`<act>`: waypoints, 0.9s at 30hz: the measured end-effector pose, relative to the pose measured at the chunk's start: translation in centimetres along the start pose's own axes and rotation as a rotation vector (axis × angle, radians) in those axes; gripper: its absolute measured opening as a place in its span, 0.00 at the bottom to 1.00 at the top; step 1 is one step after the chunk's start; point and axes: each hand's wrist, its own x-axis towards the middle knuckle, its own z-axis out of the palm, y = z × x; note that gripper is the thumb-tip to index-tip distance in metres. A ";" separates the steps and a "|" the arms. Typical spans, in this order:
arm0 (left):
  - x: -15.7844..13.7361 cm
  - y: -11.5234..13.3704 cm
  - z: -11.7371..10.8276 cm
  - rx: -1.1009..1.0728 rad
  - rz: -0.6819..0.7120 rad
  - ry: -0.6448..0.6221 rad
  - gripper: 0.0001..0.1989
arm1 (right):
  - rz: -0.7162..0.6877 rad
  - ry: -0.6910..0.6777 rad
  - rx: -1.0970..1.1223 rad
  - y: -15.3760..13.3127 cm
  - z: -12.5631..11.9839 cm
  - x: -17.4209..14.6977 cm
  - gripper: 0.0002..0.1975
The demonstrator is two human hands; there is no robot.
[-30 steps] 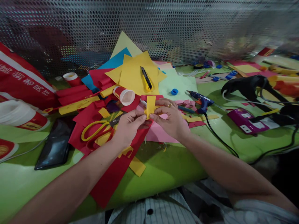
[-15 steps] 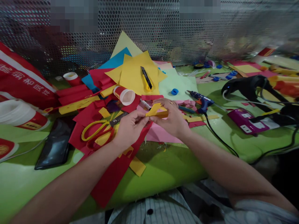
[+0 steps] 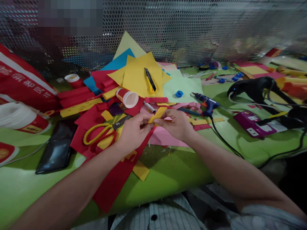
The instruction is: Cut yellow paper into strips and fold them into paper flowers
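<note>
A small yellow paper strip (image 3: 158, 115) is pinched between my two hands above the pile of paper. My left hand (image 3: 133, 131) grips its lower left end with closed fingers. From the other side my right hand (image 3: 177, 124) holds it between thumb and fingers, which are partly hidden. Just left of my left hand lie scissors (image 3: 103, 132) with yellow and red handles. Under my hands are red paper (image 3: 117, 183) and a pink sheet (image 3: 165, 137). A marker (image 3: 150, 107) lies behind the strip.
A box cutter (image 3: 150, 80) rests on yellow sheets at the back. A blue glue gun (image 3: 206, 103) lies to the right, its cord running near a purple power socket (image 3: 254, 124). A tipped paper cup (image 3: 128, 98), a phone (image 3: 56, 147) and stacked cups (image 3: 24, 118) are leftward.
The yellow strip looks flatter and narrower now, where it showed a folded, spread shape before. My right-hand fingers have curled in closer around it.
</note>
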 end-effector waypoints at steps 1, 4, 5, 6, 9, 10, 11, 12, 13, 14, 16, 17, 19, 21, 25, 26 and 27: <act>0.1 0.1 0.0 -0.087 -0.033 -0.025 0.05 | 0.045 -0.031 0.102 0.1 -0.2 0.1 0.18; 0.4 0.3 -0.2 -0.406 -0.152 -0.077 0.08 | 0.215 -0.136 0.478 0.7 -1.2 0.6 0.19; 0.5 0.4 -0.2 -0.496 -0.184 -0.079 0.09 | 0.276 -0.162 0.595 0.9 -1.4 0.8 0.19; 0.5 0.4 -0.3 -0.567 -0.207 -0.076 0.10 | 0.328 -0.182 0.691 1.1 -1.7 1.0 0.19; 0.6 0.4 -0.4 -0.662 -0.243 -0.084 0.12 | 0.402 -0.239 0.826 1.4 -1.6 1.2 0.16; 0.6 0.3 -0.4 -0.663 -0.252 -0.094 0.12 | 0.399 -0.258 0.835 1.4 -1.4 1.2 0.17; 0.6 0.3 -0.4 -0.657 -0.257 -0.102 0.12 | 0.389 -0.276 0.830 1.3 -1.1 1.1 0.17; 0.6 0.3 -0.4 -0.649 -0.260 -0.102 0.12 | 0.372 -0.286 0.818 1.3 -0.8 1.0 0.18; 0.6 0.2 -0.3 -0.639 -0.261 -0.099 0.12 | 0.355 -0.289 0.805 1.3 -0.5 0.9 0.18; 0.6 0.2 -0.2 -0.627 -0.262 -0.093 0.12 | 0.340 -0.286 0.790 1.3 -0.2 0.8 0.19; 0.5 0.1 0.0 -0.599 -0.257 -0.075 0.13 | 0.322 -0.270 0.749 1.3 0.2 0.7 0.20; 0.5 0.1 0.1 -0.584 -0.252 -0.068 0.14 | 0.317 -0.262 0.724 1.3 0.3 0.6 0.20; 0.4 0.2 0.3 -0.562 -0.243 -0.061 0.15 | 0.310 -0.248 0.672 1.3 0.4 0.6 0.19; 0.3 0.3 0.5 -0.550 -0.240 -0.046 0.16 | 0.311 -0.232 0.637 1.3 0.5 0.6 0.19; 0.1 0.6 0.5 -0.518 -0.236 -0.010 0.16 | 0.317 -0.200 0.611 1.2 0.6 0.6 0.19; 0.1 0.6 0.5 -0.500 -0.234 -0.008 0.15 | 0.313 -0.197 0.606 1.2 0.6 0.6 0.19; 0.0 0.6 0.5 -0.477 -0.233 -0.010 0.14 | 0.306 -0.194 0.598 1.2 0.6 0.6 0.19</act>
